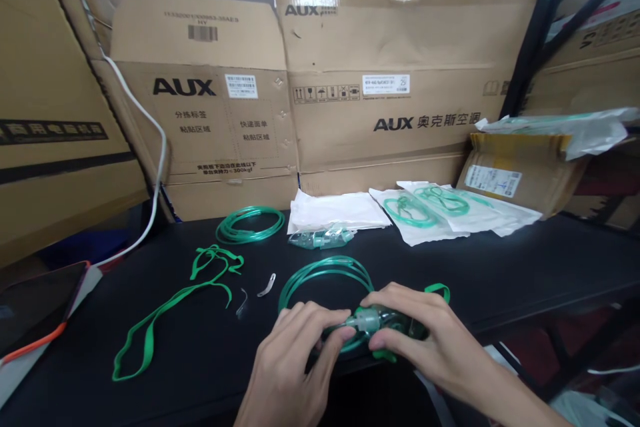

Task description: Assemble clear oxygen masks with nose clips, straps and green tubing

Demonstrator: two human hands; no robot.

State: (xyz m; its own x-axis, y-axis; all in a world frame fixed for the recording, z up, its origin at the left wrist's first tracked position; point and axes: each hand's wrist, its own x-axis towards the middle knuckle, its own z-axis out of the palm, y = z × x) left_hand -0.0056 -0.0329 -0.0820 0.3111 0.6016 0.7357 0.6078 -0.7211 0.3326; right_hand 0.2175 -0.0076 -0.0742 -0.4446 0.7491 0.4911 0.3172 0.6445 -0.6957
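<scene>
At the front edge of the dark table, my right hand (pixel 423 320) is closed around a green-tinted oxygen mask (pixel 367 320), partly hidden by the fingers. My left hand (pixel 295 357) pinches the end of the green tubing at the mask's pale connector. Behind both hands loops the coiled green tubing (pixel 325 268). A green elastic strap (pixel 440 290) sticks out beyond my right hand. Whether the tubing is fully seated on the connector is hidden by the fingers.
Left of my hands lie another green strap (pixel 150 327), a small metal strip (pixel 267 285) and a second tubing coil (pixel 250 224). Behind are a clear plastic piece (pixel 323 238), white packets (pixel 335 210) and bagged tubing (pixel 410 210). Cardboard (pixel 340 114) walls the back.
</scene>
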